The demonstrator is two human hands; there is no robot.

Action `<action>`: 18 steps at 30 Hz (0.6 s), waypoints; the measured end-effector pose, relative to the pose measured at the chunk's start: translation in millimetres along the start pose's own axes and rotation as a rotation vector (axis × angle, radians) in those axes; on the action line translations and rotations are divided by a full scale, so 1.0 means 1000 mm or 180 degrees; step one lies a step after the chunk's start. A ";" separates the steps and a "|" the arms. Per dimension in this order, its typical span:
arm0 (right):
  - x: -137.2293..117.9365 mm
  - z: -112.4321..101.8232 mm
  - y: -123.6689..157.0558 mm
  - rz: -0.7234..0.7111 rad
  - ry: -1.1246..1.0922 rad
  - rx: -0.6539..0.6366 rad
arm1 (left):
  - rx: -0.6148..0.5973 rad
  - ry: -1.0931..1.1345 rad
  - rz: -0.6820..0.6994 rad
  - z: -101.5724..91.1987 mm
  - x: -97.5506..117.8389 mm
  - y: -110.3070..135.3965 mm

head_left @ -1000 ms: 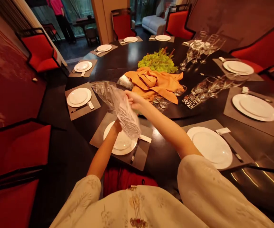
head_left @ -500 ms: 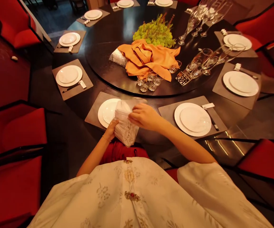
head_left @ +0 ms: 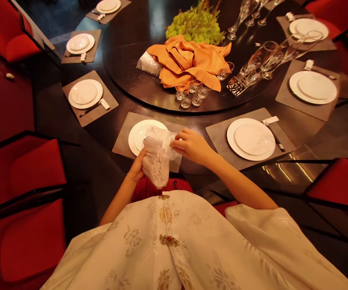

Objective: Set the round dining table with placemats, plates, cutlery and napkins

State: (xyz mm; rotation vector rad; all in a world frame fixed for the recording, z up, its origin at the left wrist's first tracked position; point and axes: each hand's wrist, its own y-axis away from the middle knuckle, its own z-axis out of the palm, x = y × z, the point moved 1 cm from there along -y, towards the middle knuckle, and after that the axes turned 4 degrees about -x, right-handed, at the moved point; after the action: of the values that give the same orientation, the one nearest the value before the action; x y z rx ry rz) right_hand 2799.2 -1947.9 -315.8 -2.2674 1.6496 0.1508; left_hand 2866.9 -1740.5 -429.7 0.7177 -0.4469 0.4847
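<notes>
A clear plastic bag (head_left: 156, 167) full of thin white packets, of a kind I cannot make out, is gripped from the side by my left hand (head_left: 137, 166). On its other side my right hand (head_left: 194, 146) pinches the loose plastic at the bag's top, fingers curled. The bag is tilted above the table's near edge and hides part of a white plate (head_left: 134, 125). That plate is stacked and rests on a grey placemat (head_left: 120, 141).
Orange napkins (head_left: 181, 64) lie heaped on the dark turntable (head_left: 122, 74), beside small glasses (head_left: 186, 101) and a green centrepiece (head_left: 193, 26). Tall glasses (head_left: 270, 60) stand to the right. Stacked plates (head_left: 250, 139) sit on placemats around the rim. Red chairs (head_left: 35, 169) surround the table.
My right hand has shifted slightly right, drawing the loose plastic out from the bag. My left hand keeps its grip, and the view has tipped a little downward.
</notes>
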 end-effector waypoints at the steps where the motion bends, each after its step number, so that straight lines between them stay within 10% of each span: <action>1: 0.001 -0.001 0.000 0.0032 -0.0031 0.0094 | -0.0031 -0.0033 -0.0025 0.001 0.001 0.001; 18: 0.011 -0.016 -0.004 -0.0339 -0.0405 -0.0127 | -0.0512 -0.0610 -0.0672 0.007 0.005 -0.008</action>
State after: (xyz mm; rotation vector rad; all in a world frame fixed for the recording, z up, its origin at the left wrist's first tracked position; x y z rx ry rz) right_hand 2804.7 -1962.2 -303.3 -2.3172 1.4714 0.2984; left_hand 2873.8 -1749.3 -425.9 0.6496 -0.5758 0.1796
